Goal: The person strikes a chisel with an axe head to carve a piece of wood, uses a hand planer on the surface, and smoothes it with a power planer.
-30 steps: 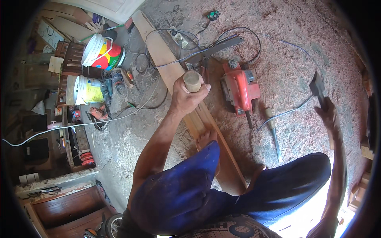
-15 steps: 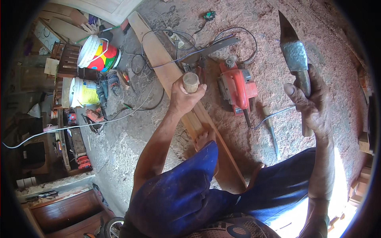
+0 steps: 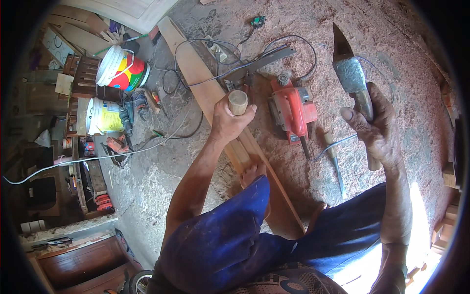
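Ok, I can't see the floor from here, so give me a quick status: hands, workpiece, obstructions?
Left hand grips short round wooden peg upright on long wooden plank. Right hand holds grey metal hatchet raised. Bare foot on plank.

Open sawdust floor [image 3: 391, 44] fills the upper right of the frame, giving free passage. At centre, the long plank [image 3: 205, 83], the red electric planer [image 3: 293, 110], looping cables [image 3: 274, 49] and a chisel [image 3: 337, 166] crowd the ground. Buckets [image 3: 120, 68] and scattered tools [image 3: 129, 105] block the upper left.
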The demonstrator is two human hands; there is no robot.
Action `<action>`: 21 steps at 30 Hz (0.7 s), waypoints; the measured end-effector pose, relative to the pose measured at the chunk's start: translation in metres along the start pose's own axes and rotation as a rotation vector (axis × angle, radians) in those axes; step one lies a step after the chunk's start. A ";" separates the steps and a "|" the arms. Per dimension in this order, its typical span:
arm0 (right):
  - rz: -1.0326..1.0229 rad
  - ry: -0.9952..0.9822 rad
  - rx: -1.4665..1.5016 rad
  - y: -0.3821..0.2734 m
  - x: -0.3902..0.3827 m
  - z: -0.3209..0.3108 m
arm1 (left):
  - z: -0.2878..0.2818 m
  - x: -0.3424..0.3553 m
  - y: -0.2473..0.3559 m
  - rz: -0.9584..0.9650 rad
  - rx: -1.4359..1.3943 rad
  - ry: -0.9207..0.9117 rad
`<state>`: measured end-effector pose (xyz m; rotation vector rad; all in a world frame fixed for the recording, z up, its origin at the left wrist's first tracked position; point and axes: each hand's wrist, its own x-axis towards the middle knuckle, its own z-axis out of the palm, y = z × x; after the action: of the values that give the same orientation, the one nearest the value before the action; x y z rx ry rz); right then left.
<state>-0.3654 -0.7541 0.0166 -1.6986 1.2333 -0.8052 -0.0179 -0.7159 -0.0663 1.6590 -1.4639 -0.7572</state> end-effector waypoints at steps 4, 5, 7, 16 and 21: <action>-0.014 -0.017 0.044 -0.006 -0.001 0.004 | -0.001 0.000 0.001 0.022 0.023 -0.001; -0.027 -0.017 0.063 -0.006 -0.001 0.006 | -0.001 0.001 0.000 0.028 0.024 0.009; -0.001 -0.038 0.088 -0.008 -0.001 0.009 | -0.002 0.005 -0.001 0.017 0.034 0.006; -0.100 -0.198 -0.070 0.004 0.002 0.027 | -0.003 0.003 0.004 0.078 0.054 0.006; -0.177 -0.365 -0.076 -0.033 0.014 0.043 | -0.019 0.019 -0.010 0.010 0.007 -0.026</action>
<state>-0.3111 -0.7512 0.0284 -1.9346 0.8826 -0.5215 0.0061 -0.7308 -0.0645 1.6511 -1.4933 -0.7720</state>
